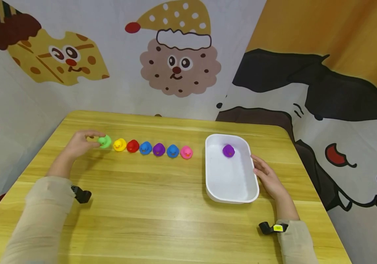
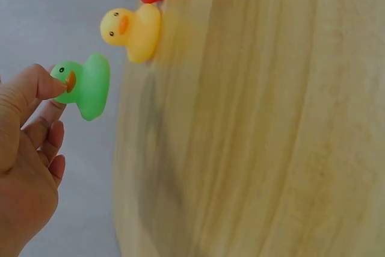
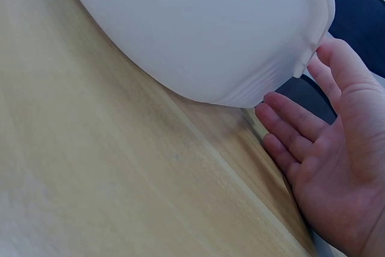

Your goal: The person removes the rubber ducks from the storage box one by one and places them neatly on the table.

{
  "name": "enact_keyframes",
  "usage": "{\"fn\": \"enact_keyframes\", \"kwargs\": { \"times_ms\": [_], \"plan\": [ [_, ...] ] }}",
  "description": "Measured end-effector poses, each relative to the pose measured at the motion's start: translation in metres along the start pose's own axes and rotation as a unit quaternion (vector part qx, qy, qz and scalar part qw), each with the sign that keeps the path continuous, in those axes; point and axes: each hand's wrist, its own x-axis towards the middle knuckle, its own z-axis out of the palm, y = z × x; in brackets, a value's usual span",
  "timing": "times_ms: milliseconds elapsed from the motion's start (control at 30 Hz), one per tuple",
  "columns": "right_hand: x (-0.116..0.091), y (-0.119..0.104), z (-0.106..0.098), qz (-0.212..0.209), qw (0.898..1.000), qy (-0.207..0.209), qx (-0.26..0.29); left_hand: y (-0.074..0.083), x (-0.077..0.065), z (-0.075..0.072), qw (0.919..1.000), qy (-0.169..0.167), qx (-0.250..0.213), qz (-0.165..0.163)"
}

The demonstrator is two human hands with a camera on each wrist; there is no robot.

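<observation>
At the row's left end my left hand (image 1: 80,143) pinches a green rubber duck (image 2: 90,88) between thumb and fingers. Beside it a yellow duck (image 1: 120,145) begins the row, followed by a red duck (image 1: 133,146), a blue duck (image 1: 145,148), a purple duck (image 1: 159,149), another blue duck (image 1: 173,151) and a pink duck (image 1: 186,152). My right hand (image 1: 270,179) holds the right rim of a white plastic tub (image 3: 204,22), thumb at the rim and other fingers by its outer side. One purple duck (image 1: 228,150) sits inside, near the far end.
The wooden table (image 1: 148,220) carries everything and ends at a cloth backdrop (image 1: 109,99) with cartoon prints. A wrist camera (image 1: 82,194) is strapped at the left sleeve, and another camera (image 1: 269,228) at the right.
</observation>
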Motion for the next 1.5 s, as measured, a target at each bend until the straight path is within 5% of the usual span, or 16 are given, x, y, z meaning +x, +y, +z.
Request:
{"fn": "enact_keyframes", "kwargs": {
  "times_ms": [967, 1500],
  "plan": [
    [0.0, -0.001, 0.0, -0.007, 1.0, -0.002, 0.017, -0.022, 0.015, 0.007, 0.9981, -0.035, 0.014, -0.048],
    [0.0, 0.0, -0.001, 0.001, 1.0, 0.001, 0.009, -0.019, 0.012, 0.01, 0.9994, -0.005, 0.01, -0.033]
  ]
}}
